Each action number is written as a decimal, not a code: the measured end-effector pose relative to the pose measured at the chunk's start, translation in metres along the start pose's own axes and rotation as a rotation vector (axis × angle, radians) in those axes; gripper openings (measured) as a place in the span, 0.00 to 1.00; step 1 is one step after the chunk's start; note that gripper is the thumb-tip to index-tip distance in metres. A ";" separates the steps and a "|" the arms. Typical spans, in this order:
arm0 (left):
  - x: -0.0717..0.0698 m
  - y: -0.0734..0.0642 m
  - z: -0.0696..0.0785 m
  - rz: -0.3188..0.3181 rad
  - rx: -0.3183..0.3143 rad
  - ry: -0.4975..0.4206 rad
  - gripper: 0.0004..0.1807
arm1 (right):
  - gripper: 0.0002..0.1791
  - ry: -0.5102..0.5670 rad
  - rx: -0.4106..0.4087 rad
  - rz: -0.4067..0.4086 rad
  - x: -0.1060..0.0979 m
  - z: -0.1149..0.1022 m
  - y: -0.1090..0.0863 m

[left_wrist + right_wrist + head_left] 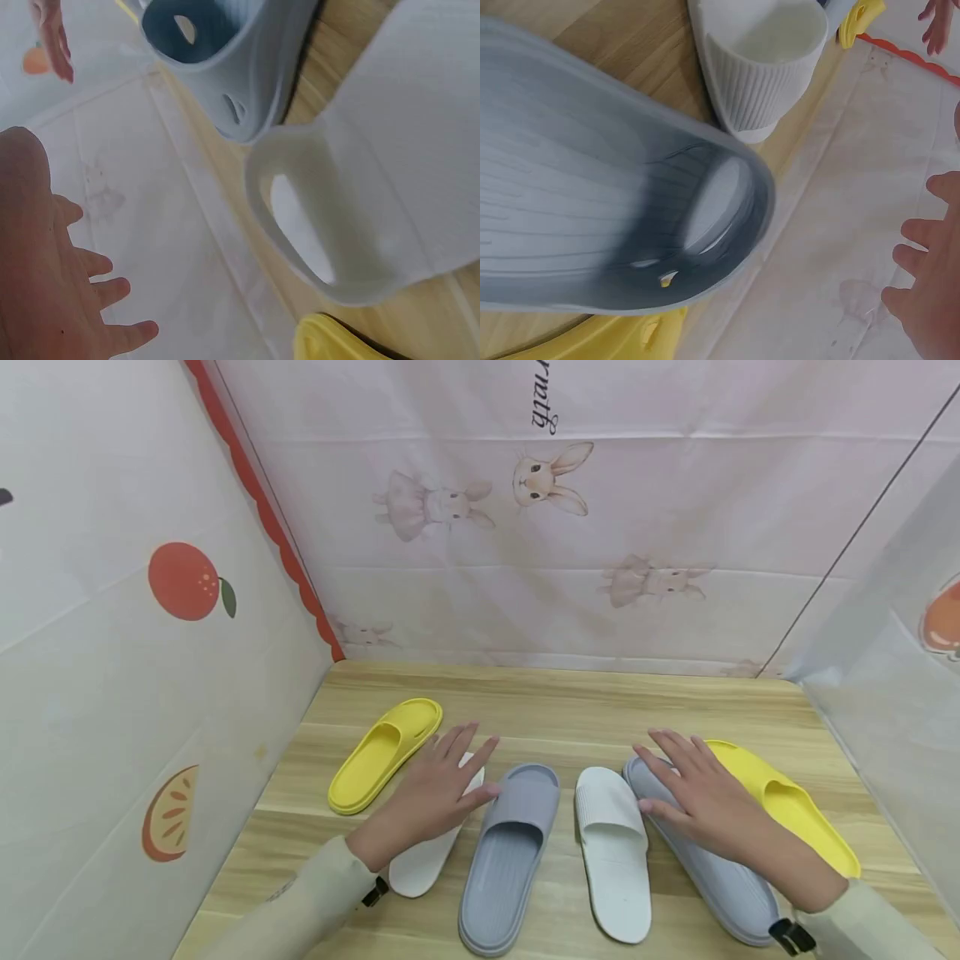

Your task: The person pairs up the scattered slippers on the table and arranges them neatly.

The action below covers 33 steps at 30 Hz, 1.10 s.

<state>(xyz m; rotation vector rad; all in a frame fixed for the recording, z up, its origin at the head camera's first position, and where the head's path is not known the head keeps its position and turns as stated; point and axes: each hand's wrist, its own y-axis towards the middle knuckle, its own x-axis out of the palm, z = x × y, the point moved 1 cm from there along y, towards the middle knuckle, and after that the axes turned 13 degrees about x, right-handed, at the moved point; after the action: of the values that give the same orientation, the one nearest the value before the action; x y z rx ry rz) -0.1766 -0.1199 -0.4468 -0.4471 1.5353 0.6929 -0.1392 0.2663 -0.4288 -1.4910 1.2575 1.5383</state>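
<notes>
My left hand (pixel 431 793), fingers spread, is over a white slipper (pixel 426 867) and covers its middle. To its right lies a grey slipper (pixel 501 872), toe away from me; a yellow slipper (pixel 384 758) is on the far left. Over another grey slipper (pixel 716 870) hovers my right hand (pixel 712 797), its fingers spread and holding nothing. A second white slipper (pixel 617 868) lies just left of that one, and a second yellow slipper (pixel 802 814) to its right, partly behind the hand. In the left wrist view the hand (pixel 56 277) shows apart from the white slipper (pixel 390 165).
The slippers lie on a wood-grain board (pixel 570 706). Behind it rises a pale curtain (pixel 465 602) printed with rabbits. A white wall covering (pixel 90 710) with fruit pictures bounds the left side, and a similar one (pixel 885 643) stands at the right.
</notes>
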 end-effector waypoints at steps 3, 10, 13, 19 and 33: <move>0.005 -0.006 -0.006 0.005 -0.036 -0.008 0.38 | 0.39 0.017 0.032 -0.001 0.003 0.008 -0.001; 0.018 -0.019 -0.026 -0.010 -0.139 -0.034 0.39 | 0.38 0.034 0.094 -0.020 0.013 0.029 -0.003; 0.022 -0.023 -0.035 0.014 -0.168 -0.052 0.39 | 0.38 0.047 0.110 -0.017 0.016 0.039 -0.006; 0.028 -0.032 -0.051 0.003 -0.251 -0.087 0.40 | 0.37 0.068 0.151 -0.027 0.021 0.054 -0.011; 0.055 -0.041 -0.039 0.014 -0.271 -0.105 0.40 | 0.38 0.148 0.227 -0.096 0.043 0.059 -0.033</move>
<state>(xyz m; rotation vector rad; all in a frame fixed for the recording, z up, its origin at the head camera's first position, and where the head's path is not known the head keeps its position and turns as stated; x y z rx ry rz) -0.1845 -0.1692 -0.5078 -0.5934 1.3518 0.9267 -0.1365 0.3246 -0.4834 -1.5139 1.3737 1.1991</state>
